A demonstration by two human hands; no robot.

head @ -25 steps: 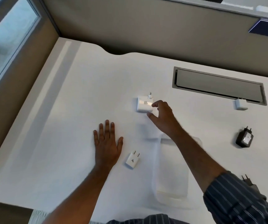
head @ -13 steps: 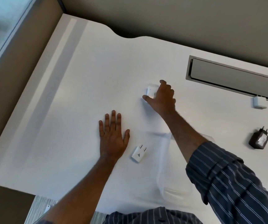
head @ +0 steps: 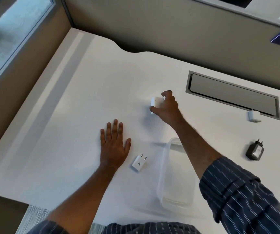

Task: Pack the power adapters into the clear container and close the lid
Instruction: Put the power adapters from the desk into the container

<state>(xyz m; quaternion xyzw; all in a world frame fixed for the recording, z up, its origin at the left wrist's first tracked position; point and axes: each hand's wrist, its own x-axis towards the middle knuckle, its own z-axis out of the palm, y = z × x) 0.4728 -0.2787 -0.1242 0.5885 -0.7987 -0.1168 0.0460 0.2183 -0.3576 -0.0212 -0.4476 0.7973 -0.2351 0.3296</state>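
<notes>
Left hand (head: 114, 146): flat on the white desk (head: 68, 132), fingers spread, gripping nothing.
Small white adapter (head: 138, 163): just right of that hand, lying on the desk, prongs pointing away.
Right hand (head: 167, 105): raised further back, fingers curled round a white adapter (head: 155, 102) — lifted off the surface.
Clear container (head: 176, 179): open, near the front edge, partly crossed by the right forearm.
Cable slot (head: 233, 95): recessed in the desk at the back right; white cube adapter (head: 254, 116) on its near edge.
Black adapter (head: 254, 152): far right, well apart from the container.

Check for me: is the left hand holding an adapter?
No, the left hand lies flat and open on the desk, beside the small white adapter.
</notes>
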